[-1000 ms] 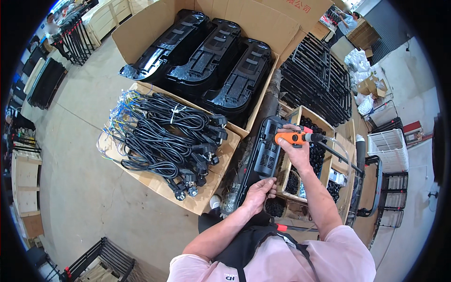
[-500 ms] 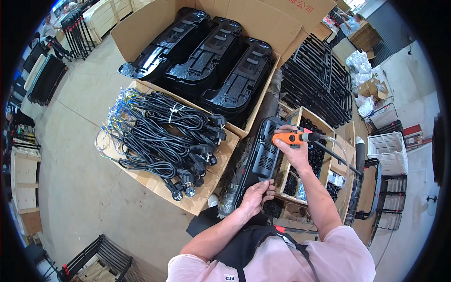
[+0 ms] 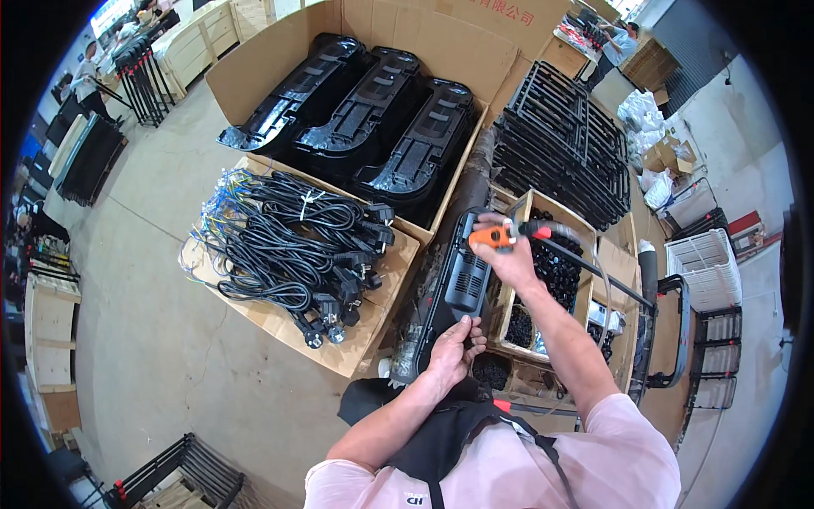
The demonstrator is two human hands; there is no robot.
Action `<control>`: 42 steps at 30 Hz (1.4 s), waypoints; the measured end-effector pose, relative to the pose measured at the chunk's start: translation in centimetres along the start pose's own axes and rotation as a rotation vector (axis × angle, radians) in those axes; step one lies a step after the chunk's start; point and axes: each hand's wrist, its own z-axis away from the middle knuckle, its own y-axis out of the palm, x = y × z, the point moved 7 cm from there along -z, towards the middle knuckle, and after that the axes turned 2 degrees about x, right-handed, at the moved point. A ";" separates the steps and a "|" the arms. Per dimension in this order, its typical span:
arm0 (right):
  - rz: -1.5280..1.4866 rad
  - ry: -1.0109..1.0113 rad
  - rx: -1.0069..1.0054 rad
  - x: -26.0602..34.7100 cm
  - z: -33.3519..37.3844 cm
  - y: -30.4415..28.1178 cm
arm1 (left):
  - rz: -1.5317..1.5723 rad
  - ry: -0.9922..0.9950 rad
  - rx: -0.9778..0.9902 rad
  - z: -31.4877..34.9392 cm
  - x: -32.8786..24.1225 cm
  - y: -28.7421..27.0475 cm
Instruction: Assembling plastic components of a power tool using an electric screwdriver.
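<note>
A long black plastic housing (image 3: 458,280) lies in front of me, running away from my lap. My right hand (image 3: 509,254) grips an orange-handled power screwdriver (image 3: 496,236) with a hose trailing right, held over the far end of the housing. My left hand (image 3: 454,352) rests on the housing's near end, fingers curled against its edge. A wooden tray (image 3: 543,288) with compartments of small black parts sits just right of the housing.
A flat cardboard tray (image 3: 280,318) with bundled black power cords lies to my left. Behind it an open carton (image 3: 398,34) holds three black housings. Stacked black grilles (image 3: 560,144) stand far right, beside a cart handle (image 3: 678,331) and white crates (image 3: 699,267).
My right hand has shifted the screwdriver slightly left over the housing. My left hand has moved a little along the near end of the housing.
</note>
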 end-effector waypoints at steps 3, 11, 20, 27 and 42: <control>-0.270 -0.019 -0.041 -0.4 5.0 0.2 | 0.049 0.059 0.009 0.7 -0.4 -0.6; -0.387 0.071 0.072 1.0 14.2 -1.5 | 0.246 0.159 -0.021 0.5 -0.9 -2.4; -0.407 0.089 0.073 0.4 17.1 -2.7 | 0.224 0.178 0.064 1.0 0.6 -2.4; -0.428 0.085 0.073 0.5 17.6 -2.8 | 0.264 0.183 0.234 2.2 0.8 -1.6; -0.313 0.063 0.180 0.4 15.4 3.5 | -0.159 0.029 0.058 5.2 3.5 -3.6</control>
